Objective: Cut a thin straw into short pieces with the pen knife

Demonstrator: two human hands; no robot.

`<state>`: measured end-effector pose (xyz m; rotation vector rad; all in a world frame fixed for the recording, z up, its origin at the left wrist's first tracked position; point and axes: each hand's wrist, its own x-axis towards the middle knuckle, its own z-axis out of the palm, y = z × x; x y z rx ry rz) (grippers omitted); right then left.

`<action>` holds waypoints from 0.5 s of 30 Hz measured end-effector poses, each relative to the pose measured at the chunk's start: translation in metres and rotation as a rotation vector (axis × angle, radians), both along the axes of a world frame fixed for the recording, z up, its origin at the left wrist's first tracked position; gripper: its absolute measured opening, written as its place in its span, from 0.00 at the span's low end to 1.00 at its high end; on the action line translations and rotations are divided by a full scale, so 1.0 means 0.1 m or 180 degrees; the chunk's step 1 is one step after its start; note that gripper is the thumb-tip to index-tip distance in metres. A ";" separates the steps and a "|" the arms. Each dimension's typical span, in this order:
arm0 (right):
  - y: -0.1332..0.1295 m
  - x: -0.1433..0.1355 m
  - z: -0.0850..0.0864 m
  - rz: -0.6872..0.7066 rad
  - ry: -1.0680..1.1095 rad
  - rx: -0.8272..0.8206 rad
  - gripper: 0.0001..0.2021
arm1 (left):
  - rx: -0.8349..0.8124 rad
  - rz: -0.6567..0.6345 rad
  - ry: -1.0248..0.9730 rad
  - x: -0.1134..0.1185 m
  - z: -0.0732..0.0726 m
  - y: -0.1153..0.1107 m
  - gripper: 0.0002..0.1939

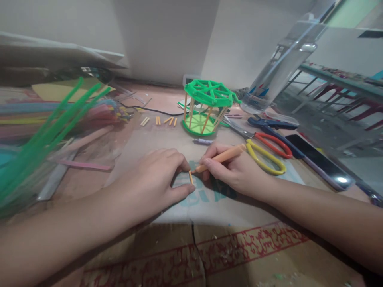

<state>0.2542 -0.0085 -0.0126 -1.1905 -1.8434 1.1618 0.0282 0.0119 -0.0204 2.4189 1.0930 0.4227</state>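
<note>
Between the thumb and index finger of my left hand (163, 173) is a short thin orange stick (191, 178), held at its two ends on a pale sheet (167, 211). My right hand (230, 167) is closed around an orange marker (223, 155), whose tip touches the upper part of the stick. Behind my hands stands a green round frame (209, 92) with thin upright sticks between its top and base. Several short pieces (158, 120), some orange and some pale, lie to its left. A small light-coloured tube (202, 141) lies in front of the frame.
Scissors (266, 157) with red and yellow handles, blue-handled pliers (269, 123) and a phone (320, 161) lie at right. A clear bottle (269, 75) stands behind them. Coloured fuzzy stems (60, 119) crowd the left, beside a pink strip (88, 165).
</note>
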 end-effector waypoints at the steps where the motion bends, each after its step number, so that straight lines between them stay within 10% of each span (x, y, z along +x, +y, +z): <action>1: 0.00 0.00 0.00 0.0039 -0.0001 -0.0024 0.09 | 0.0002 0.0004 0.0024 -0.01 0.00 0.00 0.12; 15: -0.03 0.01 0.03 0.0294 0.0063 -0.0145 0.14 | 0.0118 -0.0014 0.0062 -0.01 -0.02 0.00 0.13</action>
